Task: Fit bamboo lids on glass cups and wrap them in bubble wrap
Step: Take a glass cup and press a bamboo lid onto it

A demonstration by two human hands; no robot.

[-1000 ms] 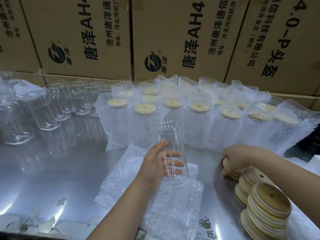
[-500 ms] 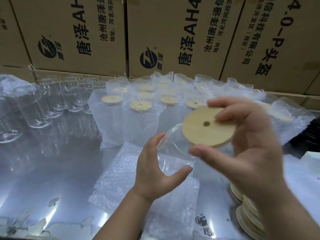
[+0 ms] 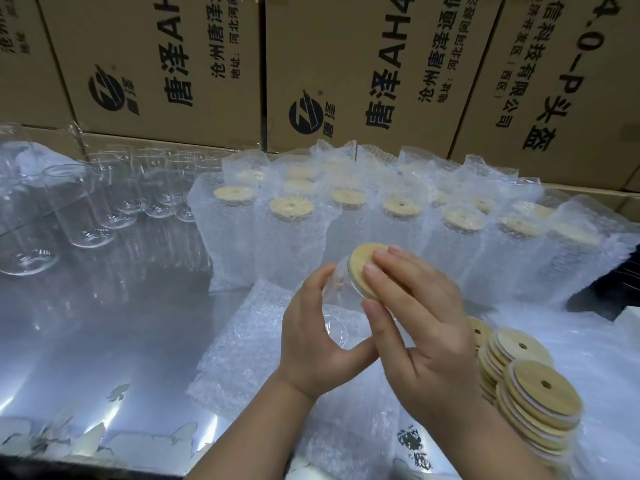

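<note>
Steel table, right hand pressing lid onto cup

Bare cups are ranged far left on the table; wrapped cups to their right, before boxes; lids are stacked near right.

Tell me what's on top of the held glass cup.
A bamboo lid, pressed onto the glass cup by the right hand, which covers much of it; its hole and right edge are hidden.
</note>
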